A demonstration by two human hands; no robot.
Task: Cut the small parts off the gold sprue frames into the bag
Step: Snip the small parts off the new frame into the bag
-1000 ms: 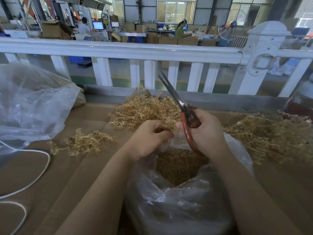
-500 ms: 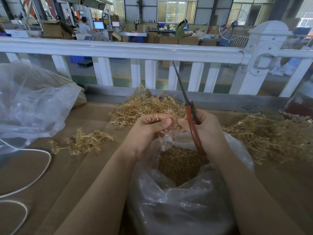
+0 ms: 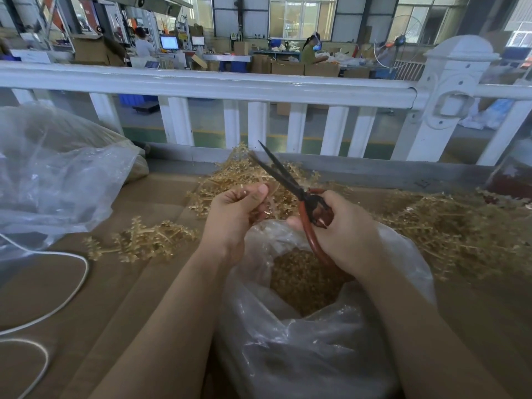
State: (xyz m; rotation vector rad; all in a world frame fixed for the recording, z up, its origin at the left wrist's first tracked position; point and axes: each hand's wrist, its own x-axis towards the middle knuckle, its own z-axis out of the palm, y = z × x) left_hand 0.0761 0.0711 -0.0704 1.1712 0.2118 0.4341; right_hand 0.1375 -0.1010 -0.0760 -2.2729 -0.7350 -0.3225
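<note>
Our brown desk (image 3: 86,298) runs under both hands, with a white railing (image 3: 201,84) beyond them. Directly below the hands stands the open clear bag (image 3: 302,355), its mouth showing a heap of cut gold parts (image 3: 302,280). Well to the left of our left hand slumps a second clear bag (image 3: 57,174), and a white cable (image 3: 72,283) loops on the desk below it. To the right of our right hand spreads a large pile of gold sprue frames (image 3: 460,231); another pile (image 3: 239,180) lies just beyond the hands, and a single frame (image 3: 144,240) rests left of our left hand. Our right hand (image 3: 342,228) grips the red handles of the scissors (image 3: 290,185), whose dark blades stand slightly parted, pointing up and away to the left. Our left hand (image 3: 233,214) pinches a small gold sprue piece (image 3: 266,208) above the bag's mouth, close beside the scissors.
</note>
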